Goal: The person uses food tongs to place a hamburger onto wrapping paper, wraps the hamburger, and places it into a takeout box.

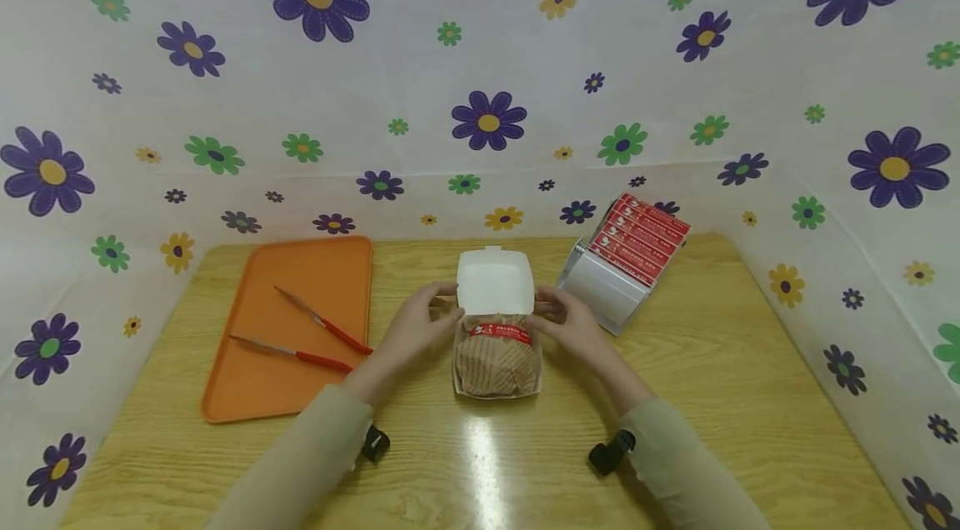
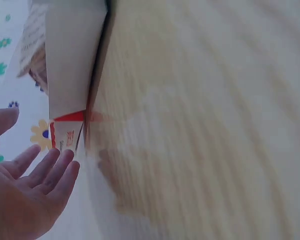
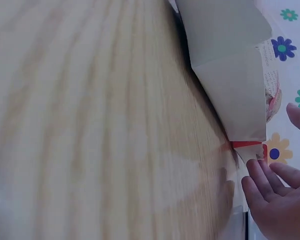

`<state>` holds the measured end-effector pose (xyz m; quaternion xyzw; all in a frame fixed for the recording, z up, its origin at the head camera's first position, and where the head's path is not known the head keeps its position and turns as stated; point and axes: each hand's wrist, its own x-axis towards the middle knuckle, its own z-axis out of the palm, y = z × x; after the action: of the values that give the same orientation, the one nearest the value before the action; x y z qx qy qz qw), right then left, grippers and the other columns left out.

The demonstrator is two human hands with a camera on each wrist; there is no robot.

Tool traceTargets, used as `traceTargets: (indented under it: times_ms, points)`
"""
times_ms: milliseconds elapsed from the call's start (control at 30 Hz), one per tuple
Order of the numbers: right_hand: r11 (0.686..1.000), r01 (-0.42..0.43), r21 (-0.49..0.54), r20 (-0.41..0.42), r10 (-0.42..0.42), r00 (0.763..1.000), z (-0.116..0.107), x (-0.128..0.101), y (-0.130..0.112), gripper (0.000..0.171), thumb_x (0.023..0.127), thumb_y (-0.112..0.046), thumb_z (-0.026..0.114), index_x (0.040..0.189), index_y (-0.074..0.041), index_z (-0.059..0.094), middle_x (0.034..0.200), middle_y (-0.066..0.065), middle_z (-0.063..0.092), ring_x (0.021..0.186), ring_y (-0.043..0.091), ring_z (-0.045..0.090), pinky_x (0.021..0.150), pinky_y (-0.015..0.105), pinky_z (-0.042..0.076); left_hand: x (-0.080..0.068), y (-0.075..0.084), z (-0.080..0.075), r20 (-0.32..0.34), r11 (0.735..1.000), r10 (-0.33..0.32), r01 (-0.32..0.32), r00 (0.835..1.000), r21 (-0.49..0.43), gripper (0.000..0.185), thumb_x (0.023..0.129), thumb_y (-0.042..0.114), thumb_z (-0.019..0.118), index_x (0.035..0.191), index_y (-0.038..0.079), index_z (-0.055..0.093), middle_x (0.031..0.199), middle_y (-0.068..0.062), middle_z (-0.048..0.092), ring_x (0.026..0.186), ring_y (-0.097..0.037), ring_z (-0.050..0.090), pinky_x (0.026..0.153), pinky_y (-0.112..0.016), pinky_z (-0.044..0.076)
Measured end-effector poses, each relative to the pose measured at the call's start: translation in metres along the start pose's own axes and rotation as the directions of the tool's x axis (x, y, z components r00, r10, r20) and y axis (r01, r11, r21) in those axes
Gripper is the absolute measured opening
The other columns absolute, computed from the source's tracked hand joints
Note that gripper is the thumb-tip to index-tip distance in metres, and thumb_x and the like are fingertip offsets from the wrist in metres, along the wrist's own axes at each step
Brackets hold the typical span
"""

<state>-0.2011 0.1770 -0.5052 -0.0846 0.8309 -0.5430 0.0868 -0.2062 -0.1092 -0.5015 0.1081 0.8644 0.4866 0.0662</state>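
A paper burger box [image 1: 495,284] stands in the middle of the table, its white lid tipped back. Inside its base lies a burger wrapped in printed brown paper [image 1: 497,365], with a red label strip [image 1: 501,332] across the top. My left hand [image 1: 420,320] is at the left side of the lid, thumb near the hinge corner. On the opposite side, my right hand [image 1: 573,322] mirrors it. Both wrist views show the left fingers [image 2: 60,172] and right fingers [image 3: 262,182] loosely extended beside the lid; whether they touch it I cannot tell.
An orange tray [image 1: 288,397] at the left carries two red-handled, tong-like tools [image 1: 330,359]. Behind my right hand stands a silver label dispenser [image 1: 609,284] with a strip of red labels [image 1: 641,238]. A flower-printed sheet [image 1: 420,72] encloses the table's back and sides.
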Motion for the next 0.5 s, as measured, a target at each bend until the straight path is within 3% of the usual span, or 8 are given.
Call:
traceTargets:
  times_ms: [100, 200, 500]
  points:
    - [0.999, -0.043, 0.025, -0.003, 0.043, 0.999, 0.001, 0.005, 0.0, 0.063, 0.103, -0.012, 0.069, 0.155, 0.012, 0.042, 0.148, 0.034, 0.058, 0.137, 0.048, 0.059, 0.119, 0.055, 0.048, 0.007, -0.002, -0.001, -0.02, 0.992, -0.056, 0.053, 0.998, -0.114, 0.047, 0.105, 0.019, 0.068, 0.147, 0.002, 0.058, 0.142, -0.021, 0.065, 0.129, -0.04, 0.067, 0.113, -0.052, 0.055]
    - [0.995, -0.082, 0.05, 0.002, 0.082, 0.997, 0.001, 0.01, -0.001, 0.063, 0.104, -0.013, 0.067, 0.156, 0.011, 0.041, 0.151, 0.034, 0.055, 0.14, 0.048, 0.057, 0.123, 0.054, 0.045, 0.013, -0.005, 0.0, -0.033, 0.982, -0.093, 0.086, 0.995, -0.166, 0.046, 0.106, 0.017, 0.067, 0.147, 0.0, 0.057, 0.14, -0.025, 0.066, 0.128, -0.042, 0.067, 0.112, -0.051, 0.056]
    - [0.98, -0.181, 0.083, 0.024, 0.179, 0.984, 0.001, 0.019, -0.008, 0.062, 0.107, -0.016, 0.062, 0.158, 0.01, 0.039, 0.156, 0.034, 0.05, 0.146, 0.048, 0.05, 0.128, 0.055, 0.037, 0.026, -0.008, 0.004, 0.003, 0.97, -0.14, 0.137, 0.99, -0.202, 0.049, 0.107, 0.017, 0.064, 0.149, -0.005, 0.054, 0.139, -0.032, 0.064, 0.126, -0.046, 0.066, 0.099, -0.045, 0.063]
